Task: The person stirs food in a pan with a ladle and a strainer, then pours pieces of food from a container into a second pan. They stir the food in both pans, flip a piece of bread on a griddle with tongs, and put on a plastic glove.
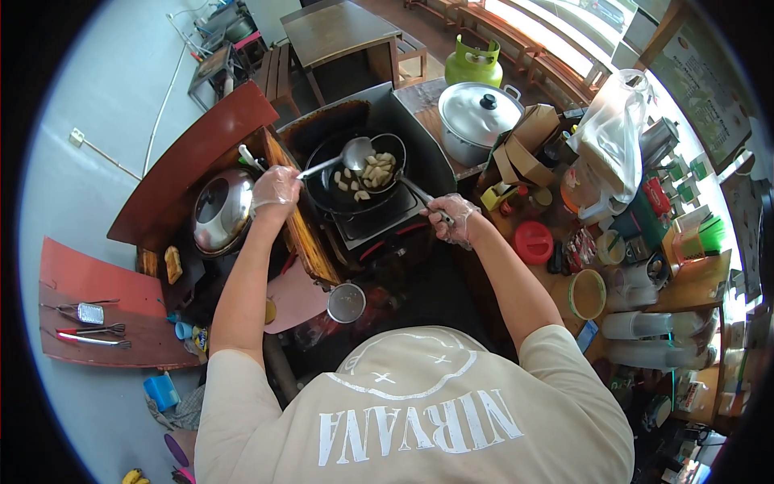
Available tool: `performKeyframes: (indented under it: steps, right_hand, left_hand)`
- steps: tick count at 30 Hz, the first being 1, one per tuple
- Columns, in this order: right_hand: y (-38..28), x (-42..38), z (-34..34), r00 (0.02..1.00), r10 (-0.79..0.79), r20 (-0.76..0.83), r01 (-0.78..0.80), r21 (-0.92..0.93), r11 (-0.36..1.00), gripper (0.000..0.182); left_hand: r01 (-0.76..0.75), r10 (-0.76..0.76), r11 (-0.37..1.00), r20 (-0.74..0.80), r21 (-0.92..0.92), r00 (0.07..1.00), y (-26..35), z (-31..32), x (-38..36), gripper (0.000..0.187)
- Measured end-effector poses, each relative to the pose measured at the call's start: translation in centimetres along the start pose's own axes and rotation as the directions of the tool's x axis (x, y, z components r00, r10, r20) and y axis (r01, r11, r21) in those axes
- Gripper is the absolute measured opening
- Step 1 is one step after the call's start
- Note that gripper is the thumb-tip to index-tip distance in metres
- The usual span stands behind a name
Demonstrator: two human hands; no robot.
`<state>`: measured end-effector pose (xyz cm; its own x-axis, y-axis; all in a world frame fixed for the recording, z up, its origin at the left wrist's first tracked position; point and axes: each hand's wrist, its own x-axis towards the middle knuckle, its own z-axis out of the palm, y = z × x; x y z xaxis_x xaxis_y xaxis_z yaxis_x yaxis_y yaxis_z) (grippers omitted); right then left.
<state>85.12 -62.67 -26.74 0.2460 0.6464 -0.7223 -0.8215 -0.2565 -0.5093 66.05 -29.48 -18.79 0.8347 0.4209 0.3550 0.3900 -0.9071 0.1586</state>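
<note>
My left hand (276,191), in a clear plastic glove, is closed round the handle of a metal wok spatula (357,153). The spatula's broad head is over the dark wok (321,181), touching or close to the strainer's rim. Also gloved, my right hand (453,219) grips the handle of a round strainer (416,191) at the wok's right side. Pale cut pieces of food (377,171) are gathered in the strainer, and several more lie in the wok to its left. The wok stands on a stove (371,228).
A lidded pot (481,113) and green gas cylinder (473,63) stand beyond the stove. A lidded pan (222,211) is left, behind a wooden partition (300,234). Containers, including a red-lidded jar (533,242), crowd the right counter. A metal cup (346,303) stands near my body.
</note>
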Motion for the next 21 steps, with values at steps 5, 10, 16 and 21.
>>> performKeyframes:
  steps: [5, 10, 16, 21]
  right_hand:
    - [0.1, 0.1, 0.4, 0.993, -0.095, -0.074, 0.079, -0.192, 0.978, 0.01]
    - [0.0, 0.0, 0.4, 0.98, -0.144, -0.14, 0.085, -0.359, 0.93, 0.01]
    - [0.9, -1.0, 0.5, 0.982, -0.14, -0.125, 0.072, -0.44, 0.895, 0.01]
    - [1.8, -2.4, 1.0, 0.991, -0.099, -0.086, 0.062, -0.351, 0.934, 0.012]
  left_hand:
    - [0.135, -0.14, 0.981, 0.024, 0.138, 0.99, -3.7, 1.0, 0.9, 0.013]
    - [0.234, -0.242, 0.966, 0.065, 0.105, 0.968, -5.3, 1.9, -0.2, 0.014]
    - [0.338, -0.316, 0.941, 0.369, 0.005, 0.874, -6.2, 1.0, -1.2, 0.015]
    - [0.347, -0.211, 0.917, 0.499, -0.196, 0.841, -9.0, 4.3, -2.5, 0.014]
